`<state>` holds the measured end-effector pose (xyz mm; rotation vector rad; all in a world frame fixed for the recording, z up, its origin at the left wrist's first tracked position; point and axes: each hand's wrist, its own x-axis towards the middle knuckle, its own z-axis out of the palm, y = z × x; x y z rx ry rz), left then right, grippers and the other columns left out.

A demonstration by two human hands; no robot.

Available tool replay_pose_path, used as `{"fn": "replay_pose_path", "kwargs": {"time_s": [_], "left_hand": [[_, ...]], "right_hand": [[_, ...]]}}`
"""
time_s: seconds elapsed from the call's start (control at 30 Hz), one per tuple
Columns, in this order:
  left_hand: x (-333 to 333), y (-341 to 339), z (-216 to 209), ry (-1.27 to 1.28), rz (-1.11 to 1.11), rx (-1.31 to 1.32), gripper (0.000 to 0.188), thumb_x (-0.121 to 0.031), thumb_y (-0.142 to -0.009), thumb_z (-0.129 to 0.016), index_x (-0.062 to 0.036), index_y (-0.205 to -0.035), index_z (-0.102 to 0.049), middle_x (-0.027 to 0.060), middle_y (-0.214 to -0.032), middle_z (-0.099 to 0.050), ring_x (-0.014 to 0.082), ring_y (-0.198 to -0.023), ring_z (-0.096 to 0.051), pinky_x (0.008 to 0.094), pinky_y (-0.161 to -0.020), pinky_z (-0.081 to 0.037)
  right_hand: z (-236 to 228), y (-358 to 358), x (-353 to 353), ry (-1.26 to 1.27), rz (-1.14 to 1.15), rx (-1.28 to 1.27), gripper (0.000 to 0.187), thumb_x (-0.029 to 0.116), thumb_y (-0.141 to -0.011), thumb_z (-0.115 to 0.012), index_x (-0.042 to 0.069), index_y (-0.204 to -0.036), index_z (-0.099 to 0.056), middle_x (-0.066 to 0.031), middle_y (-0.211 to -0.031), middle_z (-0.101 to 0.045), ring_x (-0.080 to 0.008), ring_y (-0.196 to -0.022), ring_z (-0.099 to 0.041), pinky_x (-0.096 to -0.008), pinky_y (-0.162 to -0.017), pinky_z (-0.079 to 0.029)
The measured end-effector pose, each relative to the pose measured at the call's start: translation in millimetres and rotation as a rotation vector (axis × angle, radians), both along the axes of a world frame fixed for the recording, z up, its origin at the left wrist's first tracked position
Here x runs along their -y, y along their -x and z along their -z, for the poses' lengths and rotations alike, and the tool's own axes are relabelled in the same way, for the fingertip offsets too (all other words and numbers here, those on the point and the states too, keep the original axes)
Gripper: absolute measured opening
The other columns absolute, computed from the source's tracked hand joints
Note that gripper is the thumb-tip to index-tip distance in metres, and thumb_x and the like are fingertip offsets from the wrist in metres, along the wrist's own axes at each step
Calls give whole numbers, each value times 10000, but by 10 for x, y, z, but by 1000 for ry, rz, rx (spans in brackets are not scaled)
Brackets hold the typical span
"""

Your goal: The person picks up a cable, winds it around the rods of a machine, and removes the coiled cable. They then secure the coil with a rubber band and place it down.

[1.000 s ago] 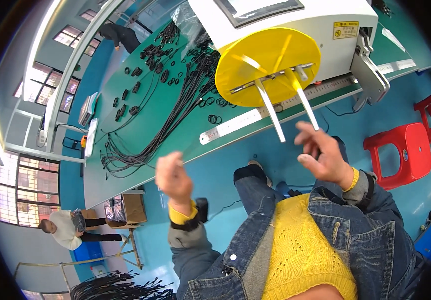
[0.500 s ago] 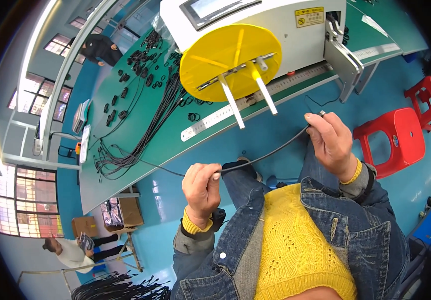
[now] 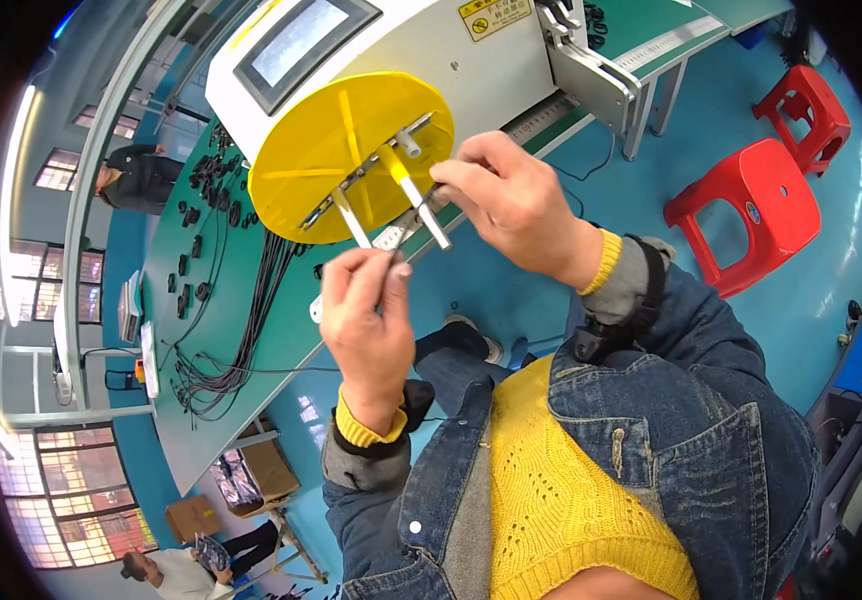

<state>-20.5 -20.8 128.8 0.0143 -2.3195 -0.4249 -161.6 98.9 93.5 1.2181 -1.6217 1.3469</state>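
Note:
A dark cable runs between my two hands. My left hand pinches it just below the yellow disc of a white winding machine. My right hand grips the cable's other part beside the disc's longer rod, which is yellow at its base. The cable passes against or close in front of that rod; whether it touches, I cannot tell. A second metal rod sticks out of the disc nearer my left hand. The cable's end is hidden by my right fingers.
Long black cables lie bunched on the green table, with several small coils farther back. Red stools stand on the blue floor at the right. One person is at the far left, another at the lower left.
Both hands have come up toward the machine's disc, the right one swinging left to its rods. The cable stretch between them is shorter. The view has shifted, too.

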Motion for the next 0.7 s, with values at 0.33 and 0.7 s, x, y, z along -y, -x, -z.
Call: {"fn": "replay_pose_path", "kwargs": {"time_s": [0.33,0.7], "left_hand": [[420,324,57,-324,-126,-62,112,-50,-791,-636,11,-885,-640,61,-789,-551,99,-654,-519,209,-564,-412],[509,477,155,-425,-79,-159,138,-92,-793,-654,27,-864,-655,47,-732,-583,72,-641,-525,190,-587,-422]], "right_hand": [[204,80,394,46,-23,256,109,74,-723,-660,36,-811,-608,-101,-705,-558,-272,-625,-561,-335,-562,-468],[426,443,-194,-116,102,235,182,196,-787,-627,15,-783,-637,-105,-691,-614,-221,-610,-589,-307,-552,-460]]}}
